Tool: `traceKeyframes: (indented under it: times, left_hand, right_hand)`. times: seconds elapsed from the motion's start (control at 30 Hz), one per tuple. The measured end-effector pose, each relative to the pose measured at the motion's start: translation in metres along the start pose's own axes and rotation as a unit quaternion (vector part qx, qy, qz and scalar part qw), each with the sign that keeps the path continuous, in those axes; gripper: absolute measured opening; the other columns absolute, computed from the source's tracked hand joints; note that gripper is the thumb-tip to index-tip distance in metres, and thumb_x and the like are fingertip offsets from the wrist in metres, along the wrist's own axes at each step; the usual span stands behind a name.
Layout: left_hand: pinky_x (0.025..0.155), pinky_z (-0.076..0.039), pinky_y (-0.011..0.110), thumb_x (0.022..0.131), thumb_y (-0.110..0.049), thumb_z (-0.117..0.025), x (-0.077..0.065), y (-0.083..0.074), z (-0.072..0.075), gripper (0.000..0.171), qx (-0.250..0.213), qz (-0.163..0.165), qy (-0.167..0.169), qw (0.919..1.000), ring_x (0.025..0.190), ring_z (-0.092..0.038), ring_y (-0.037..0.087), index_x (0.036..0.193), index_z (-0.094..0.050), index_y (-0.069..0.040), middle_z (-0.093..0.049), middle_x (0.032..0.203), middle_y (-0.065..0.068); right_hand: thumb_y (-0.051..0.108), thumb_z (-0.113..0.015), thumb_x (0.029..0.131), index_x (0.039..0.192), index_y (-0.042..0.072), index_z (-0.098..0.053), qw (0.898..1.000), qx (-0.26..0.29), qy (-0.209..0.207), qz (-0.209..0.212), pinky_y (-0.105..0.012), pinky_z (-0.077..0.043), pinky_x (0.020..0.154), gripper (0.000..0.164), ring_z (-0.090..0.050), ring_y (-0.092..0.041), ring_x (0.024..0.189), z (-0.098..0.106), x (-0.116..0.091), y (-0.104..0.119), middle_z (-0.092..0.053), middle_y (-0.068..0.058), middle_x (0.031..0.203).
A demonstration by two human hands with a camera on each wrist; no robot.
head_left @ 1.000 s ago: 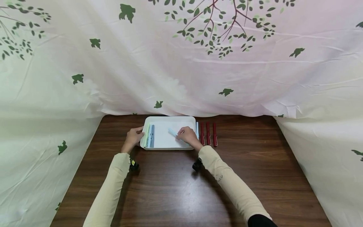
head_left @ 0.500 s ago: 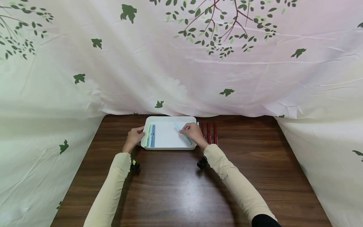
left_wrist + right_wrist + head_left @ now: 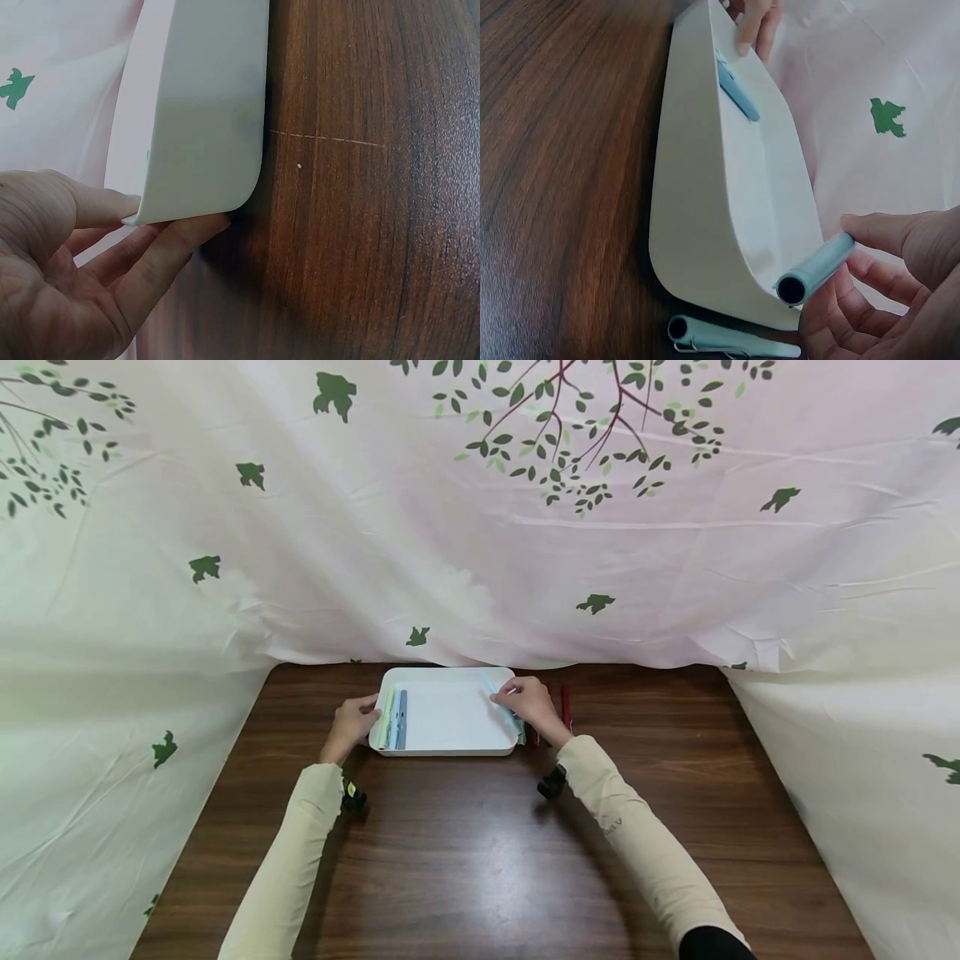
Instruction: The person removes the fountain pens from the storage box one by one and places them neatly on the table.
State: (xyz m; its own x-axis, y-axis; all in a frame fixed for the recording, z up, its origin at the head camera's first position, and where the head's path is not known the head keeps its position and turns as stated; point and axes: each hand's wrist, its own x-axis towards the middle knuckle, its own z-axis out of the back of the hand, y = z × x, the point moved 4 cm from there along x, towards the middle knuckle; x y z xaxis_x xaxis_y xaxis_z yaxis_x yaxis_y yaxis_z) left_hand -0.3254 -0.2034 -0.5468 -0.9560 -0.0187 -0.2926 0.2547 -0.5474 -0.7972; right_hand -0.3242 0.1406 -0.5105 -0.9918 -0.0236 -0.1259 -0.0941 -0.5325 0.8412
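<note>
My left hand (image 3: 352, 724) holds the left end of a white rectangular tray (image 3: 453, 714), thumb on the rim and fingers against the outer wall in the left wrist view. Over the tray's right end, my right hand (image 3: 531, 702) pinches a pale blue pen (image 3: 821, 266), tilted, with a round dark end showing. Side by side along the tray's left wall lie a light green pen (image 3: 386, 720), a light blue pen (image 3: 394, 720) and a grey-blue pen (image 3: 402, 718). Just outside the right wall, another pale blue pen (image 3: 727, 336) with a metal clip lies on the table.
Dark red pens (image 3: 566, 706) lie right of the tray, partly covered by my right hand. The brown wooden table (image 3: 450, 843) extends toward me. A pale cloth (image 3: 465, 568) with leaf and bird prints hangs behind and at both sides.
My right hand has moved right with the pale blue pen, from over the tray's middle to its right end, now covering part of the red pens. My left hand stays on the tray.
</note>
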Motion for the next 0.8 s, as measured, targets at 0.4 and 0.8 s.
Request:
traceKeyframes:
  times: [0.4,0.8]
  left_hand:
    - [0.062,-0.057,0.028,0.110,-0.019,-0.051,0.000,0.001,0.002,0.049,0.003,0.002,0.002,1.0000,0.086,-0.068,0.021,0.158,-0.047,-0.011,-0.066,0.130,0.024]
    - [0.060,-0.057,0.028,0.110,-0.019,-0.051,0.000,0.002,0.001,0.049,0.004,-0.001,0.000,1.0000,0.084,-0.068,0.019,0.158,-0.047,-0.013,-0.065,0.130,0.023]
  right_hand:
    - [0.020,-0.078,0.095,0.098,-0.001,-0.074,0.999,0.041,0.001,-0.031,-0.053,-0.062,0.082,0.021,-0.068,-0.031,0.080,0.022,-0.001,-0.018,-0.069,-0.013,0.093]
    - [0.019,-0.077,0.096,0.100,-0.002,-0.068,0.998,0.031,-0.004,-0.061,-0.049,-0.063,0.079,0.023,-0.069,-0.027,0.079,0.051,-0.008,-0.041,-0.069,-0.012,0.092]
